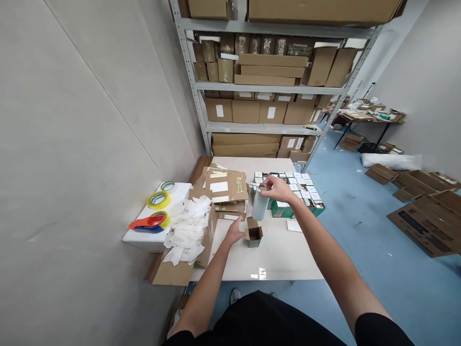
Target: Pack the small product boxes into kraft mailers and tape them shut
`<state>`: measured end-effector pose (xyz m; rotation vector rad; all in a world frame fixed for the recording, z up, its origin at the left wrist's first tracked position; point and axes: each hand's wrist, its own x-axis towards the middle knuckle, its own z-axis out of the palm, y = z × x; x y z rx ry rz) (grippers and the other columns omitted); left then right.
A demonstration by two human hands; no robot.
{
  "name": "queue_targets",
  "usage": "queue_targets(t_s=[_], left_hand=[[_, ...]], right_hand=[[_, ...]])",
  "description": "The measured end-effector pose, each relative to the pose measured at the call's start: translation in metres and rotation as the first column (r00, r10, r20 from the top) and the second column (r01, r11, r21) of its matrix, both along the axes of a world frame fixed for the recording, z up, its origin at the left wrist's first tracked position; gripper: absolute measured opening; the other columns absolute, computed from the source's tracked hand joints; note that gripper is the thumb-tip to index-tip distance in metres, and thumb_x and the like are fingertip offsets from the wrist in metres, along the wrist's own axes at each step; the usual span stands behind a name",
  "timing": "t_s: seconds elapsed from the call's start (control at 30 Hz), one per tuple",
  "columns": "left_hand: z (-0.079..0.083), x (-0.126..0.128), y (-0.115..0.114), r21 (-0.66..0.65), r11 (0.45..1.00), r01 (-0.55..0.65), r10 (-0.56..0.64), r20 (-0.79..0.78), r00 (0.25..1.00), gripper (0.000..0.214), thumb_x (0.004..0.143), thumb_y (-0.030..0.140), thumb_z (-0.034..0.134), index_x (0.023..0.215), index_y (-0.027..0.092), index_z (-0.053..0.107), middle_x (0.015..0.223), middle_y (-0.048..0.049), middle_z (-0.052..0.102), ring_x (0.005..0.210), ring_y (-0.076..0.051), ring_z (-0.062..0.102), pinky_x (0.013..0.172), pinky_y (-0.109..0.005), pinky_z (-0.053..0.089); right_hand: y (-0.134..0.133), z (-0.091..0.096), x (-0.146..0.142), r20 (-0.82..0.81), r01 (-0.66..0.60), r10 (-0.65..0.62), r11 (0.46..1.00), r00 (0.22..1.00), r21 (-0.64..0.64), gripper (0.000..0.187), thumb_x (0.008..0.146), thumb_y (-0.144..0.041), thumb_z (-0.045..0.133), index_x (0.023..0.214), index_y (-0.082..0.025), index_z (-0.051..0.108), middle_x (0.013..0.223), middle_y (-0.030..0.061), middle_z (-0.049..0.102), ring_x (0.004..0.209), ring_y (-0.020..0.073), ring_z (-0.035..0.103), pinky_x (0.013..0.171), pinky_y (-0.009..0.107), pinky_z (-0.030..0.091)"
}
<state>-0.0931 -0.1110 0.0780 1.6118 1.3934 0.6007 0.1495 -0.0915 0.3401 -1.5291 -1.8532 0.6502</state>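
My right hand (275, 188) grips the top of a pale, frosted bottle (260, 206) that stands upright on the white table (281, 254). Just in front of the bottle sits a small open cardboard box (254, 234) with its flaps up. My left hand (235, 232) rests beside that box on its left, fingers curved toward it and touching its side. Behind the bottle lie rows of small green-and-white boxes (300, 192).
A carton of white plastic bags (189, 230) sits at the table's left. Tape rolls (159, 199) and a red tape dispenser (149, 222) rest on a white foam box. Flat cardboard pieces (225, 187) lie behind. Shelves of cartons (259, 110) stand beyond; cardboard litters the blue floor (425, 216).
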Motion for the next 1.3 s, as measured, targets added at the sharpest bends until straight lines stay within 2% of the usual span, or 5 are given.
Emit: queue_targets(t_s=[0.13, 0.37, 0.7, 1.03, 1.3], left_hand=[[0.08, 0.005, 0.001, 0.128, 0.965, -0.229, 0.178, 0.323, 0.929, 0.053, 0.083, 0.05, 0.075, 0.126, 0.02, 0.067, 0.114, -0.0123, 0.072, 0.111, -0.029, 0.068, 0.099, -0.046, 0.052], [0.178, 0.065, 0.004, 0.32, 0.934, -0.156, 0.024, 0.381, 0.924, 0.077, 0.062, 0.04, 0.095, 0.131, 0.021, 0.064, 0.113, -0.0092, 0.072, 0.103, -0.025, 0.068, 0.088, -0.037, 0.057], [0.199, 0.064, 0.016, 0.162, 0.977, -0.138, 0.01, 0.616, 0.788, 0.064, 0.067, 0.049, 0.09, 0.116, 0.015, 0.069, 0.112, -0.0124, 0.076, 0.102, -0.027, 0.072, 0.09, -0.039, 0.058], [0.219, 0.067, 0.015, 0.188, 0.974, -0.124, -0.015, 0.604, 0.797, 0.079, 0.07, 0.047, 0.09, 0.137, 0.02, 0.058, 0.128, -0.0131, 0.071, 0.114, -0.028, 0.069, 0.094, -0.037, 0.057], [0.219, 0.06, 0.009, 0.16, 0.98, -0.116, -0.02, 0.667, 0.745, 0.108, 0.074, 0.045, 0.089, 0.161, 0.022, 0.031, 0.13, -0.014, 0.07, 0.118, -0.029, 0.068, 0.101, -0.04, 0.055]], right_hand=[[0.0, -0.001, 0.002, -0.098, -0.013, 0.017, 0.999, 0.995, 0.043, 0.032, 0.064, -0.043, 0.075, 0.079, -0.024, 0.054, 0.071, -0.005, 0.058, 0.069, 0.016, 0.053, 0.066, 0.027, 0.039], [0.004, -0.008, -0.001, -0.196, 0.052, -0.031, 0.993, 0.98, 0.103, 0.041, 0.065, -0.053, 0.081, 0.077, -0.023, 0.057, 0.071, -0.0037, 0.058, 0.068, 0.0159, 0.052, 0.066, 0.029, 0.041], [-0.033, -0.08, 0.025, -0.776, -0.494, 0.215, 0.858, 0.592, -0.139, 0.097, 0.066, -0.036, 0.09, 0.151, -0.032, 0.044, 0.117, 0.0063, 0.071, 0.109, 0.0248, 0.067, 0.091, 0.041, 0.054], [-0.061, -0.096, -0.006, -0.767, -0.155, 0.038, 0.985, 0.64, -0.08, 0.12, 0.056, -0.032, 0.098, 0.158, -0.034, 0.034, 0.102, 0.001, 0.069, 0.093, 0.0227, 0.069, 0.093, 0.044, 0.056], [-0.072, -0.099, -0.02, -0.834, -0.256, 0.051, 0.96, 0.549, -0.11, 0.111, 0.069, -0.041, 0.091, 0.161, -0.037, 0.029, 0.125, 0.0068, 0.069, 0.113, 0.0288, 0.067, 0.096, 0.046, 0.055]])
